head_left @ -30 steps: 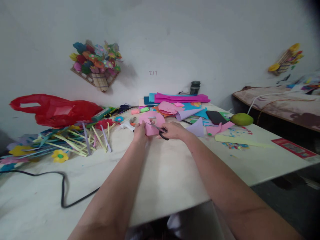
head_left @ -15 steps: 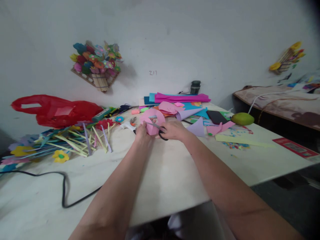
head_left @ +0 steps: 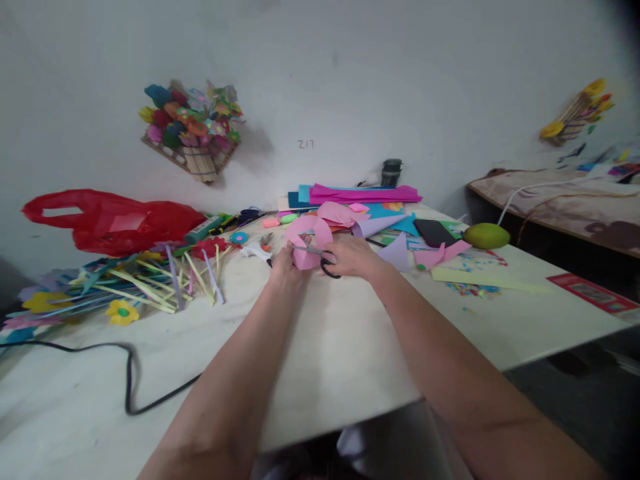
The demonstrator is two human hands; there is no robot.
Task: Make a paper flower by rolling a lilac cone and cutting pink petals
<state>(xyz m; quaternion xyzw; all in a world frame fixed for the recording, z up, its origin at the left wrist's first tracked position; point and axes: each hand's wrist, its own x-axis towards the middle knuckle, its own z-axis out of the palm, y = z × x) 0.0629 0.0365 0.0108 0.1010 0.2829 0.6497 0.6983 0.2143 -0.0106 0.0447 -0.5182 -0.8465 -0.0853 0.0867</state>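
Note:
Pink paper (head_left: 305, 259), with a curved strip arching up behind it, is pinched in my left hand (head_left: 284, 260). My right hand (head_left: 353, 257) is closed around the black handles of a pair of scissors (head_left: 315, 251), whose blades point left across the pink paper, close to my left fingertips. To the left of my hands lies a white glue gun (head_left: 257, 251). Light purple paper pieces (head_left: 395, 252) lie just right of my right hand.
Paper flowers and strips (head_left: 150, 283) cover the left side beside a red plastic bag (head_left: 115, 220). Coloured sheets (head_left: 365, 195) lie at the back. A phone (head_left: 434, 233) and a green fruit (head_left: 486, 235) are on the right. A black cable (head_left: 129, 380) crosses the front left.
The curved strip of pink paper has shifted slightly and its loop looks more open at the top. The scissors and my right hand have moved a little to the right.

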